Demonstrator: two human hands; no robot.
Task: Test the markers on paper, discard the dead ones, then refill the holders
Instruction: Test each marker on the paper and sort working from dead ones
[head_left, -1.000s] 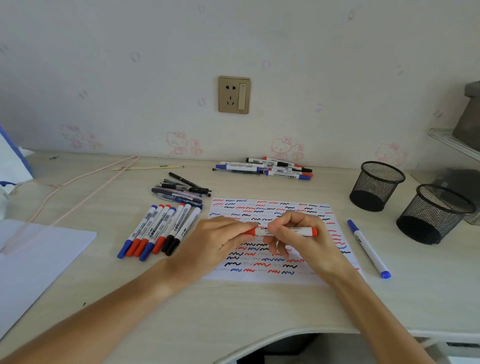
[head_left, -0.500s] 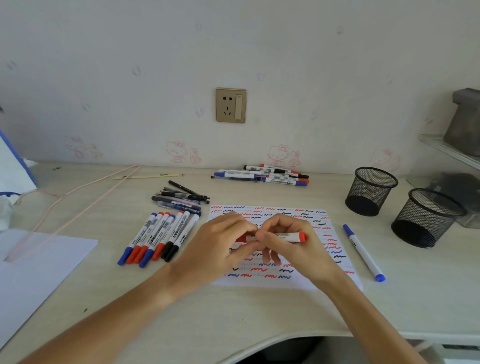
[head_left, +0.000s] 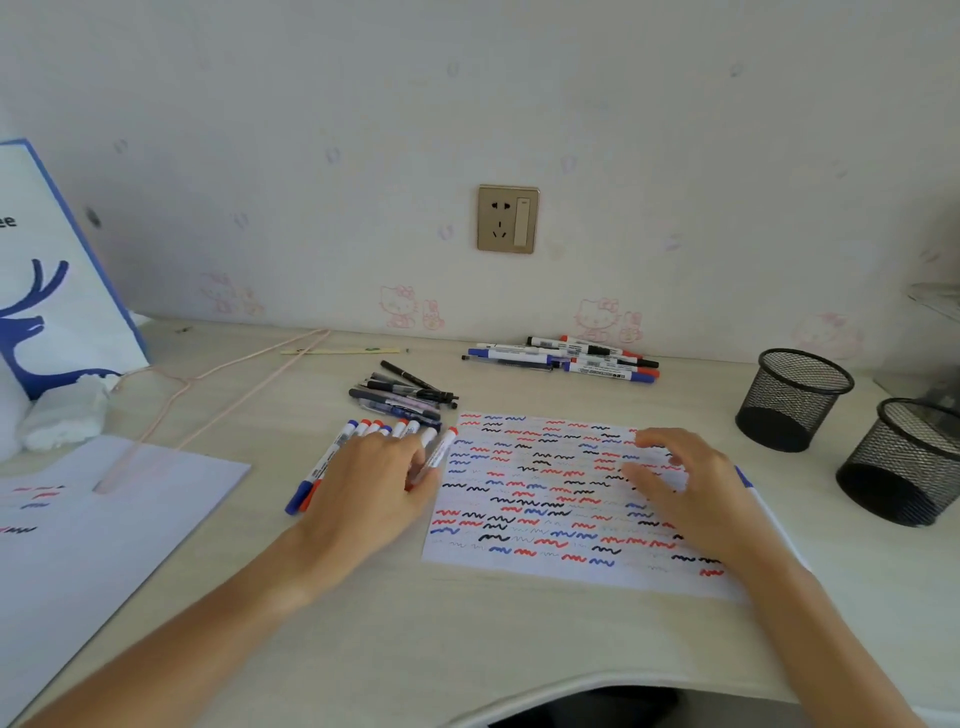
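Red-capped marker (head_left: 435, 457) down at the left edge of the scribbled test sheet (head_left: 545, 499), joining the row of capped markers (head_left: 332, 457) lined up just left of that sheet; placed there, presumably, as the pile of ones that write. Left hand (head_left: 374, 483) lying over that row, fingers curled loosely on the red-capped marker, touching it as if nudging it into line; firm grip or mere touch, cannot tell. Right hand (head_left: 685, 483) spread and relaxed over the right part of the sheet, holding nothing, likely pinning the paper. Blue-capped marker (head_left: 744, 477) poking out from under that wrist at the sheet's right edge. Beyond the sheet, a second heap of markers (head_left: 566, 356) near the wall, and dark pens (head_left: 405, 395) off its far left corner. Two mesh holders (head_left: 792, 397) right of the sheet, both bare inside: refilling not yet begun. Sheet nearly full of red, blue and black squiggles, so testing looks well along.
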